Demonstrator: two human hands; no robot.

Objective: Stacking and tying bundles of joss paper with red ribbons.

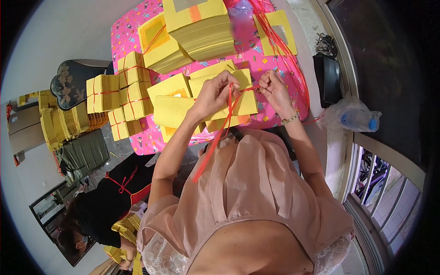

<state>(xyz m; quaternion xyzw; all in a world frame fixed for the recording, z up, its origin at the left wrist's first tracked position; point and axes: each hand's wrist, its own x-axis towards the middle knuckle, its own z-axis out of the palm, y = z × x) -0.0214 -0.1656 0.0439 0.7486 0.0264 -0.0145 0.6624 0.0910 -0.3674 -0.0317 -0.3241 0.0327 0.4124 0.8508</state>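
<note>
Both my hands work a red plastic string [210, 156] above a bundle of yellow paper [173, 111] lying at the table's near edge. My left hand [214, 95] is closed in a pinch on the string, and loose ends hang from it toward my lap. A short length runs across to my right hand [275, 91], whose fingers are curled closed around it. The string looks pulled fairly taut between the two hands. Part of the bundle is hidden under my left hand and wrist.
A tall yellow paper stack [201, 39] stands on the pink patterned tablecloth [130, 27]. Tied bundles [103, 93] sit at the left. Long red strings [286, 57] trail along the right side. A bagged bottle [360, 120] lies at right. Another person [103, 206] handles yellow paper at lower left.
</note>
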